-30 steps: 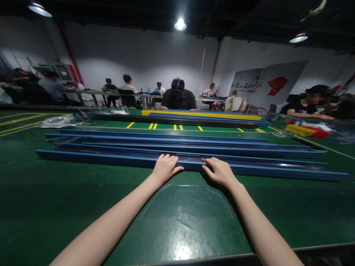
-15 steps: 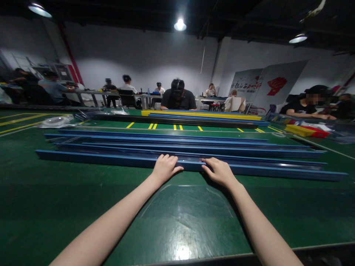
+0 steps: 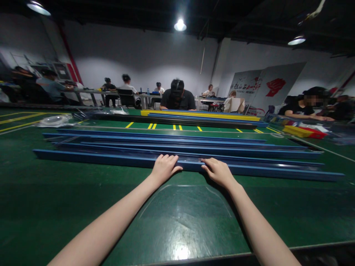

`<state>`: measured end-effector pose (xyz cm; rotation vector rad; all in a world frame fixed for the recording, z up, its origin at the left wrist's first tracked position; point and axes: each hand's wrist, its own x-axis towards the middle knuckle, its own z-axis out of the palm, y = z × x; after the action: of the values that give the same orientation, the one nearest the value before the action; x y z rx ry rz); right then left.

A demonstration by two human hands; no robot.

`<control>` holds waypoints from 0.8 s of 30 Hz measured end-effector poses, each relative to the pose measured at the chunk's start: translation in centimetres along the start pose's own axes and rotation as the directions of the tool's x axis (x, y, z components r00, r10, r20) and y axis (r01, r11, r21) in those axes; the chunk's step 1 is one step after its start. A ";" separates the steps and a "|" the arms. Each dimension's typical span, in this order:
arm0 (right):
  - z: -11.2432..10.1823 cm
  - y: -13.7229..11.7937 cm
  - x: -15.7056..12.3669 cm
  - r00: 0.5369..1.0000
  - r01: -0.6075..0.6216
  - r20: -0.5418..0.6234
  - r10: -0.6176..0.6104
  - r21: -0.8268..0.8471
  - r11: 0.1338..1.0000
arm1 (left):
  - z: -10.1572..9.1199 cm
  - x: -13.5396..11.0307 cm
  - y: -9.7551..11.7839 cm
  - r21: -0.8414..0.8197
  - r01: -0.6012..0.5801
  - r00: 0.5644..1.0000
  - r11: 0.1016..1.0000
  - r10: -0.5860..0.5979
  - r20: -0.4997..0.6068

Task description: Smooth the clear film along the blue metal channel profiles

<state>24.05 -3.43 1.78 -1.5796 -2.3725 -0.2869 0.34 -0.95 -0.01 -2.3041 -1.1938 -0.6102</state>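
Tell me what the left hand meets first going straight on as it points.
Probably the far wall of the front blue channel: the left hand lies over its near wall, pointing across it. Whether it already touches the far wall is unclear.

A: How many hands on the near blue channel (image 3: pixel 97 158)?
B: Two: one left hand (image 3: pixel 165 166), one right hand (image 3: pixel 218 170).
A: And channels behind it (image 3: pixel 249 151) on the near part of the worktop (image 3: pixel 166 225)?
B: At least one. The walls overlap, so I can't tell whether there's a second.
A: Farther off?
B: One yellow bar (image 3: pixel 199 115), at least one black bar (image 3: pixel 177 120), at least one blue bar (image 3: pixel 262 125).
A: Bins?
B: Two at the right: one yellow bin (image 3: pixel 298 130), one red bin (image 3: pixel 316 135).
A: Wrapped coils?
B: One coil (image 3: pixel 54 120), left.
A: Lamps?
B: Three lamps (image 3: pixel 180 25): left, middle, right.
A: Other people (image 3: pixel 177 98)?
B: About ten; some are small and blurred.
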 end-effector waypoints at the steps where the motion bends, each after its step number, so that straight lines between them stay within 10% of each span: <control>1: 0.0 0.0 0.0 1.000 -0.004 0.001 0.004 0.004 1.000 | 0.0 0.0 0.0 -0.003 0.002 1.000 1.000 -0.002 -0.004; 24: 0.2 0.1 0.0 0.999 -0.009 -0.046 0.011 0.036 0.999 | 0.0 0.1 0.0 -0.022 0.037 0.999 0.999 -0.038 -0.017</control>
<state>24.10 -3.31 1.56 -1.5517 -2.3212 -0.2736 0.42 -0.89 0.08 -2.2946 -1.2307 -0.6585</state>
